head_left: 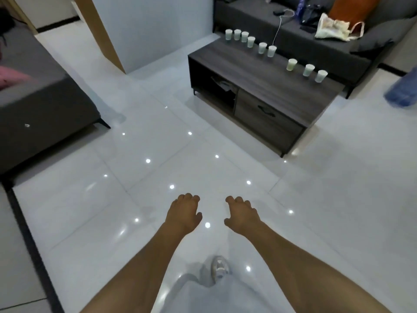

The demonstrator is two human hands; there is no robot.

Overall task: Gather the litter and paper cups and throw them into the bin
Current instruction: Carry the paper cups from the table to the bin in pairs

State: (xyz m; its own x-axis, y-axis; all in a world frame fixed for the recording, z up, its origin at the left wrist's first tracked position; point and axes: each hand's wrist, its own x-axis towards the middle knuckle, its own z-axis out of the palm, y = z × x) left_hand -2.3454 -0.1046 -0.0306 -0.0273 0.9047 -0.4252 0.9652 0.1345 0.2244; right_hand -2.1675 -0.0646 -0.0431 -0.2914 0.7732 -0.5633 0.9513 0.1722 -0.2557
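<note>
- The left hand (184, 214) and right hand (241, 214) hang out in front over the glossy white tiled floor (338, 199), well apart from anything to pick up. Each grip is loose, fingers softly curled and holding nothing, which looks to me like someone walking over, hands ready.
- The 9 small pale paper cups (261, 48) stand upright in a loose row along the far edge of the dark wood-grain coffee table (259, 71), set out on the tabletop in 3 clusters: 4, then 2, then 3.
- Standing apart rather than stacked, they will probably need nesting or several trips.
- I can see no bin from here, and no loose litter that I can make out.
- Behind the table, a dark grey sofa (259, 16) carries a cream cloth tote bag (334, 29).
- My guess: gathering has not begun.
</note>
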